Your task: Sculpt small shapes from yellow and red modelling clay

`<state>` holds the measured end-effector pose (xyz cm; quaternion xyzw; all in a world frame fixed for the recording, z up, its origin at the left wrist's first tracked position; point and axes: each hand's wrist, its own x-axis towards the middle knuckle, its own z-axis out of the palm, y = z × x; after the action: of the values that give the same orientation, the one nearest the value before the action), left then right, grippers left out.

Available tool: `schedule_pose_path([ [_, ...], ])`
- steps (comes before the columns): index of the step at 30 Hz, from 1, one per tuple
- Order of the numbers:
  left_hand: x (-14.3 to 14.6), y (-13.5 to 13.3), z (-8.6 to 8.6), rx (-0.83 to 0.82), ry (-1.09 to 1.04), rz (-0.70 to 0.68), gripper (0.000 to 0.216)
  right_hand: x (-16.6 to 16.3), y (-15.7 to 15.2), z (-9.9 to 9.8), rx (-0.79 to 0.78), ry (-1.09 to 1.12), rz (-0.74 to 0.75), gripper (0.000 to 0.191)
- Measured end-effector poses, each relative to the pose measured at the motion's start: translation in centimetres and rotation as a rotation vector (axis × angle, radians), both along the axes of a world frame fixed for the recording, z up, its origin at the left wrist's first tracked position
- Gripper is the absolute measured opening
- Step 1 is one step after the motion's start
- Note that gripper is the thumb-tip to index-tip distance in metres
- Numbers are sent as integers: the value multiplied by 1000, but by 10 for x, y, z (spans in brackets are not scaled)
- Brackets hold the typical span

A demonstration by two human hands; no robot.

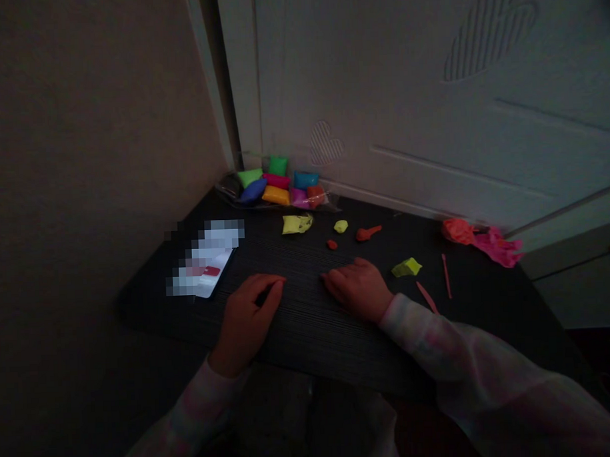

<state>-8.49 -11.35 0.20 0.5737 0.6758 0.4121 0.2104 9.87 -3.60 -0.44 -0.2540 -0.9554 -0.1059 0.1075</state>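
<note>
My left hand (249,317) rests near the table's front edge, thumb tip and fingertips brought together. Whether anything small sits in that pinch, I cannot make out. On the dark wood-grain table (303,335), my right hand (361,290) lies with curled fingers. Its palm and whatever may be under it are hidden. Just beyond it are a small red clay piece (331,244), a pale yellow clay lump (340,226) and an orange-red clay piece with a thin tail (368,233). A crumpled yellow packet (407,267) lies right of the right hand.
A clear bag (329,202) of colourful clay packets stands against the white door (405,105). An opened yellow packet (295,224) lies before it. The lit phone (206,262) is at left. Two pink modelling tools (447,277) and crumpled pink wrapping (498,246) lie at right.
</note>
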Motion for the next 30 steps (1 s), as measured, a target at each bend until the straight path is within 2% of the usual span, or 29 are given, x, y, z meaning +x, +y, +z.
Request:
schedule_pose_path([
  [2,0,0,-1,-10,-3,1,19,-1,-1,-1,-14,-9,23,27],
  [5,0,0,-2,-18,-8,-5,20,-2,-4,-1,-63,-29,146,21],
  [10,0,0,-2,-9,-16,3,20,-2,0,0,-34,-2,31,23],
  [14,0,0,-2,-2,-18,-6,20,-2,-2,0,-30,-10,167,17],
  [19,0,0,-1,-5,-11,-7,19,-2,0,1,-18,-6,41,22],
  [23,0,0,-3,7,-10,-14,19,-2,-4,0,-46,-22,199,18],
  [28,0,-1,-5,13,-19,-14,20,-3,1,0,-4,9,76,22],
  [30,0,-1,-4,15,-17,-14,20,-3,1,0,-11,-3,153,22],
])
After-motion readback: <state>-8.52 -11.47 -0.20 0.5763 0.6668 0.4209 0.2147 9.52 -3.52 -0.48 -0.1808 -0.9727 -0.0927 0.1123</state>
